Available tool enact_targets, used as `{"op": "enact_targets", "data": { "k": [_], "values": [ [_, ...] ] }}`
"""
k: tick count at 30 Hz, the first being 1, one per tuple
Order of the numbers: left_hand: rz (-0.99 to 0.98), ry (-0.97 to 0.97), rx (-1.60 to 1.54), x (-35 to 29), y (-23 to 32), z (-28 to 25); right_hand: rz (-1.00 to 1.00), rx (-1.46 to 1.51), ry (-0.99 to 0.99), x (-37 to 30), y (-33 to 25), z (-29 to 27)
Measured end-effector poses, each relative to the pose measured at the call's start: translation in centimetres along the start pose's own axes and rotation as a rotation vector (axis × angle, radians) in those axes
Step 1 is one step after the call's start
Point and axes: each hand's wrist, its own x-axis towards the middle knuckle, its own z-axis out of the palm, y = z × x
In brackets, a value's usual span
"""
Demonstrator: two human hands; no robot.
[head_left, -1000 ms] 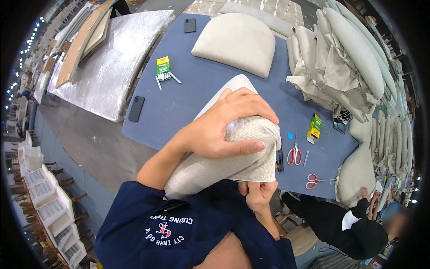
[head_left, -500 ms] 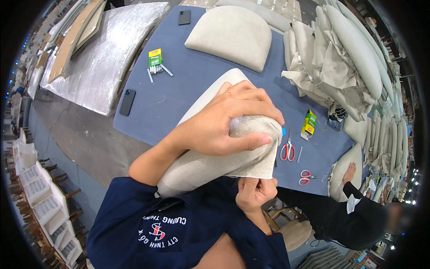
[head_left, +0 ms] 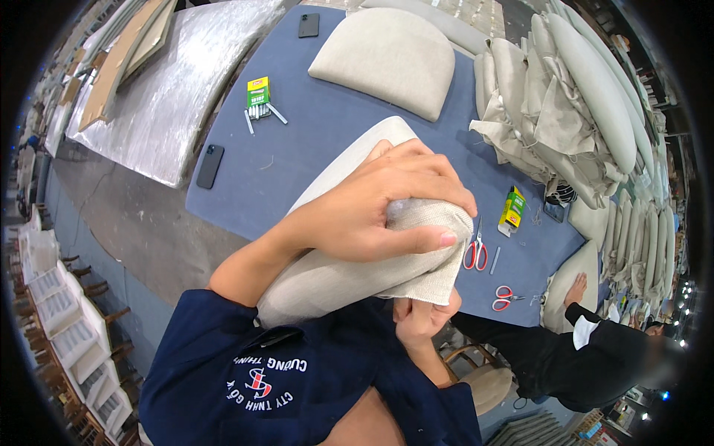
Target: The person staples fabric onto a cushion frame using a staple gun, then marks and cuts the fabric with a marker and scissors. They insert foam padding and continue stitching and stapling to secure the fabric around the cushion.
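A beige upholstered cushion (head_left: 320, 290) stands tilted between my chest and the table. My left hand (head_left: 394, 201) wraps over its right end, thumb on the near face and fingers over the far side. Under that thumb the fabric is drawn into folds, and a loose fabric flap (head_left: 425, 286) hangs from the end. Just below, my right hand (head_left: 424, 320) is closed on the flap's lower edge, with its fingertips partly hidden behind the cloth. Red-handled scissors (head_left: 476, 253) lie on the table right beside the cushion's end.
On the blue-topped table (head_left: 245, 163) are a second rounded cushion (head_left: 383, 63), chalk boxes (head_left: 259, 93), two dark phones (head_left: 210, 166) and smaller scissors (head_left: 503, 298). Stacked beige covers (head_left: 554, 104) rise at the right. A co-worker in black (head_left: 580, 357) rests a hand on another cushion (head_left: 571, 290).
Both hands keep their hold. The flap's lower edge has shifted slightly down, and a small blue piece seen by my left fingertips no longer shows. The view has shifted slightly.
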Motion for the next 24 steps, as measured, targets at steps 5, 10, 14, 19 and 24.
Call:
{"op": "enact_targets", "data": {
  "k": [5,10,14,19,24],
  "values": [
    [-0.038,0.003,0.011,0.1,0.1,0.1,-0.195,-0.319,0.135,0.9,0.0,1.4],
    [-0.046,0.019,0.038,-0.1,0.2,-0.3,-0.272,-0.457,0.127,1.9,-0.6,1.5],
    [-0.05,0.019,0.031,0.0,0.2,-0.4,-0.119,-0.245,0.174,2.1,-1.2,2.2],
    [-0.056,0.034,0.038,-0.2,0.0,-0.6,0.069,-0.145,0.114,3.0,-3.5,2.1],
    [-0.036,0.036,0.041,-0.3,0.3,-0.7,-0.125,-0.313,-0.081,4.2,-2.1,-0.3]
  ]
}}
